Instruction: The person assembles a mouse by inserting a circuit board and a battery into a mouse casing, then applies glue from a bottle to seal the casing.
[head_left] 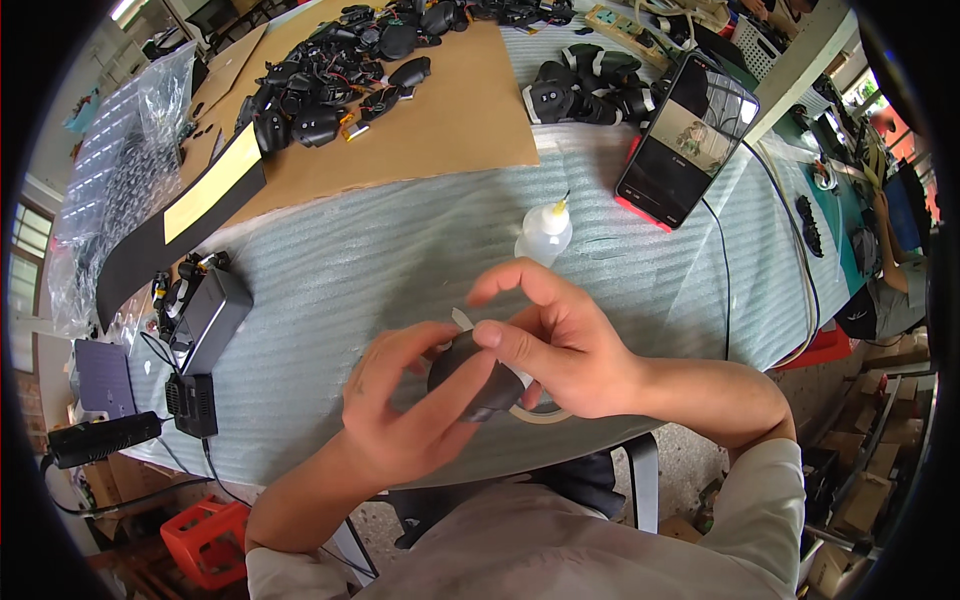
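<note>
Near the table's front edge, a black rounded plastic part (pixel 455 372) is held between both hands. My left hand (pixel 405 405) is closed around its left side, with the index finger lying across the top. My right hand (pixel 580 350) grips its right side; the thumb presses down on top while the index finger arches away. A thin white strip (pixel 462 319) sticks up from the part beside the right thumb. Partly hidden below the part lies a pale ring, like a tape roll (pixel 545 413). The part's underside is covered by my fingers.
A white squeeze bottle (pixel 545 233) stands beyond my hands. A phone (pixel 688 140) leans on a red stand at the right. Black plastic parts (pixel 310 110) pile on cardboard (pixel 470 120). A grey box (pixel 215 318) and black adapter (pixel 192 405) sit left.
</note>
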